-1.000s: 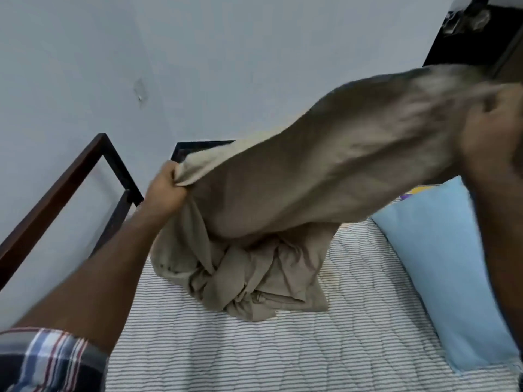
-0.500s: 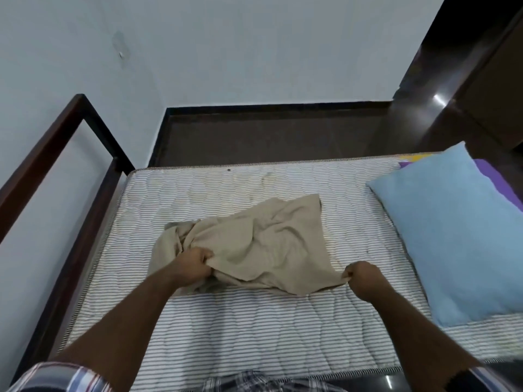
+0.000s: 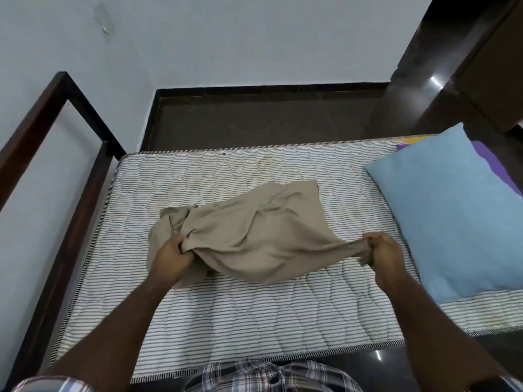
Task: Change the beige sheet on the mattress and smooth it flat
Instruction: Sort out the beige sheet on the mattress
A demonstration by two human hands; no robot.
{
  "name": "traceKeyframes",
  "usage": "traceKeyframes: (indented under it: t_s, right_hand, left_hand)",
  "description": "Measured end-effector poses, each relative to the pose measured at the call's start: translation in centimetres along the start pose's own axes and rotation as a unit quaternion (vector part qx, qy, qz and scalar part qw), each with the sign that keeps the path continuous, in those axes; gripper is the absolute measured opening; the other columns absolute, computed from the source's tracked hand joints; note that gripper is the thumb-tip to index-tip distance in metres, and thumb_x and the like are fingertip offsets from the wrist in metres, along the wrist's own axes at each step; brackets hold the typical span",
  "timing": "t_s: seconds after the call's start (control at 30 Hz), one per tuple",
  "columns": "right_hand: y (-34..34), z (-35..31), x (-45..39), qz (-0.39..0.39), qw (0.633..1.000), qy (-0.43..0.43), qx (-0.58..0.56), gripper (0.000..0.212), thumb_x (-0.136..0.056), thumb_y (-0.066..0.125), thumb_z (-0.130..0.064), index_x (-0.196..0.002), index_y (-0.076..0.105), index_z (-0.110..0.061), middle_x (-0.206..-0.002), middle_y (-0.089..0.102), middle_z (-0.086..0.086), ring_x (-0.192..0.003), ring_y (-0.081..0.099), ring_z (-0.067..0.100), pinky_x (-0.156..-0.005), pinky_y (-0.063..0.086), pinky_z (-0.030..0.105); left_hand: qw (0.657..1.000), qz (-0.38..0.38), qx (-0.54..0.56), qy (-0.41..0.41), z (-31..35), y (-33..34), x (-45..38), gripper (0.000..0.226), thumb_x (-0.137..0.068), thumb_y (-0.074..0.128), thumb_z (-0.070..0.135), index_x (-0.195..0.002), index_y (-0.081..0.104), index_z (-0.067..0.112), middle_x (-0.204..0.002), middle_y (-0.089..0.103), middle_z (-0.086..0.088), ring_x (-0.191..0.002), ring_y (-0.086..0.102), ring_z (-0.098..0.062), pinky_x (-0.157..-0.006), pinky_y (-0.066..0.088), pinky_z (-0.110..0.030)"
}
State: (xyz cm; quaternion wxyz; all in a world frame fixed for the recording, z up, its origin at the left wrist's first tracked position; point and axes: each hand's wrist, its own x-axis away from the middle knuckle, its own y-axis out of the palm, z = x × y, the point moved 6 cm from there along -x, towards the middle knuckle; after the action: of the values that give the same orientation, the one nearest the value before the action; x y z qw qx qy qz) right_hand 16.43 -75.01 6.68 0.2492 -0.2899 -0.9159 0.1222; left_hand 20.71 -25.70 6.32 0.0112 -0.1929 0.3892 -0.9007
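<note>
The beige sheet (image 3: 254, 230) lies bunched and crumpled in the middle of the bare striped mattress (image 3: 226, 315). My left hand (image 3: 172, 256) grips a gathered fold at the sheet's left side. My right hand (image 3: 382, 253) pinches a stretched corner at its right side, lifted slightly off the mattress. The cloth hangs taut between both hands along its near edge, while the far part rests loosely on the mattress.
A light blue pillow (image 3: 458, 216) lies on the mattress at the right, over a purple cloth (image 3: 492, 159). A dark wooden bed frame rail (image 3: 56, 114) stands at the left against the wall. Dark floor (image 3: 268, 120) lies beyond the mattress.
A second ago both hands held the sheet high in the air; it has come down onto the mattress. Since half a second ago my right hand has pulled its corner a little further right.
</note>
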Motion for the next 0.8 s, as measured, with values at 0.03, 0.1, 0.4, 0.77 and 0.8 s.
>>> traceKeyframes:
  t_s: [0.03, 0.1, 0.4, 0.77, 0.8]
  right_hand:
    - [-0.1, -1.2, 0.1, 0.012, 0.999, -0.022, 0.025, 0.019, -0.093, 0.048, -0.006, -0.086, 0.064, -0.012, -0.09, 0.064, 0.025, -0.058, 0.06, 0.025, -0.046, 0.047, 0.027]
    - [0.7, -3.6, 0.6, -0.015, 0.99, -0.093, 0.104, 0.016, -0.098, 0.048, -0.012, -0.09, 0.062, -0.014, -0.096, 0.066, 0.019, -0.075, 0.06, 0.027, -0.054, 0.046, 0.027]
    - [7.9, -13.8, 8.2, -0.225, 0.922, -0.295, 0.111, 0.013, -0.087, 0.076, -0.021, -0.075, 0.07, -0.023, -0.068, 0.066, -0.015, -0.068, 0.06, 0.005, -0.067, 0.047, 0.029]
    - [2.5, -17.1, 5.3, -0.1, 0.932, -0.344, 0.048, 0.027, -0.096, 0.052, -0.043, -0.082, 0.065, -0.024, -0.073, 0.062, -0.014, -0.07, 0.055, 0.004, -0.069, 0.05, 0.042]
    - [2.8, -17.2, 5.7, -0.113, 0.926, -0.356, 0.05, 0.027, -0.097, 0.051, -0.042, -0.089, 0.068, -0.023, -0.082, 0.064, -0.013, -0.077, 0.058, 0.002, -0.075, 0.053, 0.043]
  left_hand:
    - [1.0, 0.002, -0.007, 0.0, 0.3, -0.4, -0.1, 0.025, -0.08, 0.067, 0.007, -0.101, 0.056, 0.013, -0.084, 0.065, -0.006, -0.084, 0.062, -0.032, -0.064, 0.043, -0.033]
    - [0.996, 0.003, -0.074, 0.046, 1.4, -0.6, -0.7, 0.052, -0.071, 0.071, 0.02, -0.121, 0.058, 0.012, -0.111, 0.067, -0.007, -0.105, 0.062, -0.032, -0.078, 0.048, -0.036]
    - [0.926, -0.212, 0.078, 0.302, 19.2, 8.1, 4.7, 0.062, -0.092, 0.072, 0.033, -0.148, 0.047, 0.022, -0.142, 0.057, 0.009, -0.127, 0.052, -0.001, -0.106, 0.04, -0.015]
    - [0.943, -0.059, 0.146, 0.293, 18.8, 5.4, 2.2, 0.026, -0.093, 0.054, 0.047, -0.089, 0.064, 0.023, -0.075, 0.063, 0.011, -0.074, 0.06, -0.011, -0.071, 0.049, -0.036]
    - [0.935, -0.045, 0.176, 0.305, 19.9, 4.9, 2.5, 0.018, -0.094, 0.057, 0.042, -0.092, 0.067, 0.027, -0.079, 0.065, 0.016, -0.078, 0.061, -0.006, -0.073, 0.049, -0.032]
